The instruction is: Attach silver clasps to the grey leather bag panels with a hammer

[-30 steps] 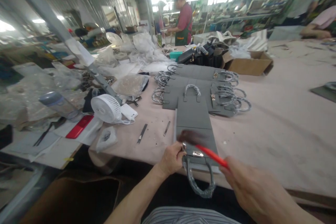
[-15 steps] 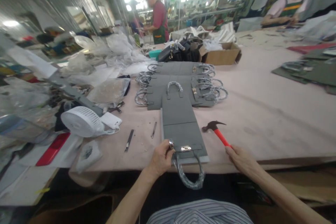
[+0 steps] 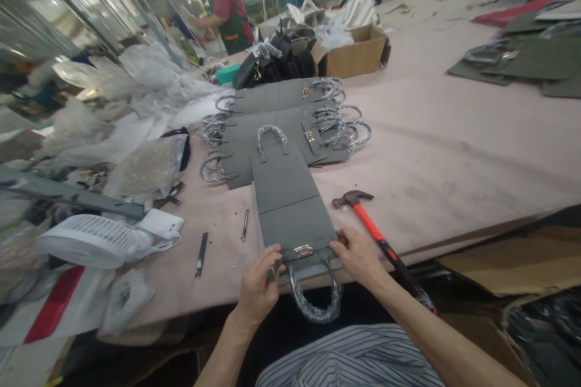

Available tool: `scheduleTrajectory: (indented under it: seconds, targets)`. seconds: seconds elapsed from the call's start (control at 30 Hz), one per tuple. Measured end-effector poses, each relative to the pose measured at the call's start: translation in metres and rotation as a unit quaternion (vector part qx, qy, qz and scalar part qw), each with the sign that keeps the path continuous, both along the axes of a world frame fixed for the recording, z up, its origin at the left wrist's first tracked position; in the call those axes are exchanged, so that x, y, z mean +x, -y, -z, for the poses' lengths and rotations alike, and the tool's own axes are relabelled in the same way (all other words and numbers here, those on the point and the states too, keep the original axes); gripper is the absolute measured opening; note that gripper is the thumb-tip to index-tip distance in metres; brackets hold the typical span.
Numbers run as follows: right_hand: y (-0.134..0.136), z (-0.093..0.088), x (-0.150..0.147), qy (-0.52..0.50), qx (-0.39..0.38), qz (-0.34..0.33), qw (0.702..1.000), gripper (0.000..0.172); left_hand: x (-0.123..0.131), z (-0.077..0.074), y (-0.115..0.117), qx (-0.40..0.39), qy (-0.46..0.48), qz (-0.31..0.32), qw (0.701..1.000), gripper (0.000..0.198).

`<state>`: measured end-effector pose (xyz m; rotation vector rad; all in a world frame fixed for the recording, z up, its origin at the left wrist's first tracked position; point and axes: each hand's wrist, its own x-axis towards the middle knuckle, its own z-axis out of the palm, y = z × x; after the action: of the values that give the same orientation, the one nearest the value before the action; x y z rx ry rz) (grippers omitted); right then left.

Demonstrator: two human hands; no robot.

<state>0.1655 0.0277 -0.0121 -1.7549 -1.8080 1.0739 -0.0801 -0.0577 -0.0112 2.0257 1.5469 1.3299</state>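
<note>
A grey bag panel [image 3: 290, 217] lies lengthwise in front of me, with a metal clasp [image 3: 303, 250] near its close end. Its film-wrapped handle [image 3: 318, 314] hangs past the table edge. My left hand [image 3: 261, 284] is closed at the panel's left corner, and a small metal piece [image 3: 271, 274] shows between its fingers. At the right corner, my right hand [image 3: 361, 257] pinches the panel's edge between thumb and fingers. A claw hammer [image 3: 374, 227] with a red and black handle lies beside my right hand, its grip end partly beyond the table edge.
More grey panels with wrapped handles [image 3: 272, 124] are stacked behind. A white fan [image 3: 95, 240], a dark blade-like tool [image 3: 202, 254] and a thin metal rod [image 3: 245, 225] lie left. Farther back are a cardboard box [image 3: 354, 57], black bags [image 3: 276, 60] and a co-worker [image 3: 224, 3].
My right hand has let go of the hammer, now lying on the table, and moved left onto the panel. My left hand remains at the left corner. The view has shifted.
</note>
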Motion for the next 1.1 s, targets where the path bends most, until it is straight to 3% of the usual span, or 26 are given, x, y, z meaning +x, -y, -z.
scheduleTrajectory:
  seconds: [0.17,0.23,0.37,0.5,0.6,0.7,0.97,1.1]
  targets:
    - [0.000,-0.002,0.003,-0.029,-0.019,0.021,0.999,0.012,-0.004,0.007,0.005,-0.107,0.146,-0.139,0.974,0.013]
    - [-0.001,-0.003,0.003,-0.040,-0.023,0.020,0.999,0.012,-0.009,0.002,0.007,-0.136,0.191,-0.159,0.959,0.017]
    - [-0.002,-0.001,0.003,-0.058,-0.032,0.020,0.998,0.013,-0.004,-0.021,0.002,-0.077,0.168,-0.134,0.974,0.014]
    - [-0.002,0.001,0.006,-0.073,-0.042,0.018,0.996,0.015,0.037,-0.033,-0.018,-0.104,0.217,-0.087,0.967,0.013]
    - [-0.001,-0.001,0.009,-0.092,-0.058,0.006,0.994,0.015,0.072,-0.028,-0.035,-0.146,0.249,-0.057,0.956,0.010]
    - [0.000,-0.005,0.012,-0.129,-0.075,-0.004,0.989,0.017,0.088,-0.021,-0.045,-0.170,0.248,-0.046,0.953,0.009]
    - [-0.005,-0.007,0.015,-0.163,-0.115,-0.003,0.980,0.015,0.082,-0.011,-0.047,-0.231,0.274,-0.073,0.931,0.012]
    - [-0.006,-0.009,0.016,-0.173,-0.126,-0.005,0.977,0.013,0.083,-0.011,-0.048,-0.228,0.261,-0.068,0.936,0.011]
